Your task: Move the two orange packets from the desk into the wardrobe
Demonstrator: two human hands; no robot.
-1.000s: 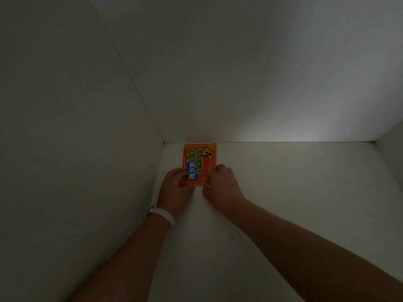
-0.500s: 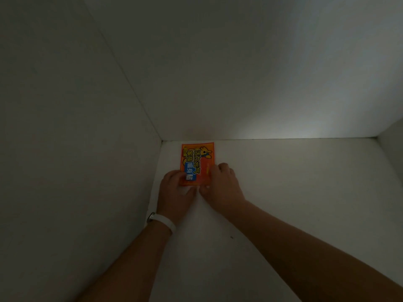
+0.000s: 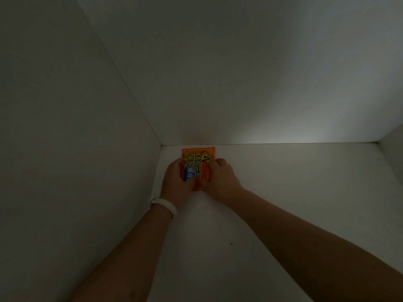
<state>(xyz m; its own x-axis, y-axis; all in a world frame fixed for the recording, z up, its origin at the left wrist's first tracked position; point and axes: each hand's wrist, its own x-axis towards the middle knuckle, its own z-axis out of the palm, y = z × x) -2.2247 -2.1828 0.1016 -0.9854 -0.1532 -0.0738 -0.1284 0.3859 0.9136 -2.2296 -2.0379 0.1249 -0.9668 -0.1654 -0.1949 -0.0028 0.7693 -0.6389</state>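
Note:
An orange packet with yellow and blue print lies on the white wardrobe shelf, in the back left corner against the back wall. My left hand grips its left edge and my right hand grips its right edge, fingers over the top. An orange sliver shows between my thumbs below it; whether a second packet lies underneath cannot be told. The scene is dim.
The wardrobe's left wall stands close beside my left hand, the back wall just behind the packet, the right wall far off. A white band circles my left wrist.
Both hands have slid further forward over the packet, covering more of its lower half. The packet stays in the back corner.

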